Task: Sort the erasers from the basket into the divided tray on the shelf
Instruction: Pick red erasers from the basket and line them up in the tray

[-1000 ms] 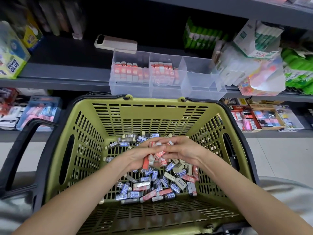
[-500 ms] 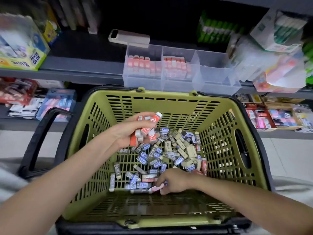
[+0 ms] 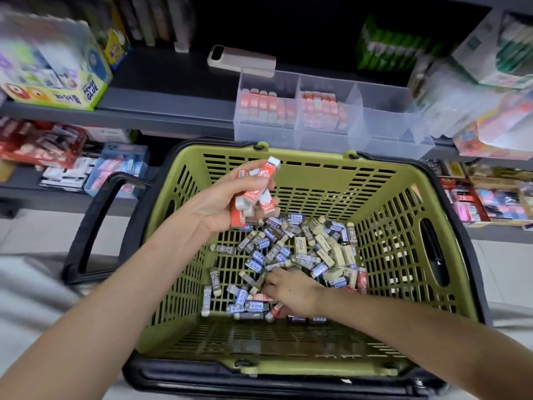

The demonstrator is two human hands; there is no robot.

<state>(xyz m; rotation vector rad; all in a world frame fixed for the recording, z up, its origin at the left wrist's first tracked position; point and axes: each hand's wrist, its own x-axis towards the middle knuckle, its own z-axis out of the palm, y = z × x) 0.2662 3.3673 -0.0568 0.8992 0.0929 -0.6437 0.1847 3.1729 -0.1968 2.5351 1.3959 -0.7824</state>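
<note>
Up at twelve o'clock, the divided tray (image 3: 383, 140) shows two compartments stocked red, one empty. Left hand (image 3: 215, 204) grips red erasers (image 3: 255, 192); right hand (image 3: 292, 294), grip unclear, digs in the large pile (image 3: 305, 249) left in the basket (image 3: 302, 158).

We are gripping a bunch of red erasers (image 3: 255, 192) in our left hand (image 3: 216, 206) above the green basket (image 3: 311, 171), while our right hand (image 3: 294, 293) is lying on the mixed erasers (image 3: 288, 251) on its floor, knuckles up.
</note>
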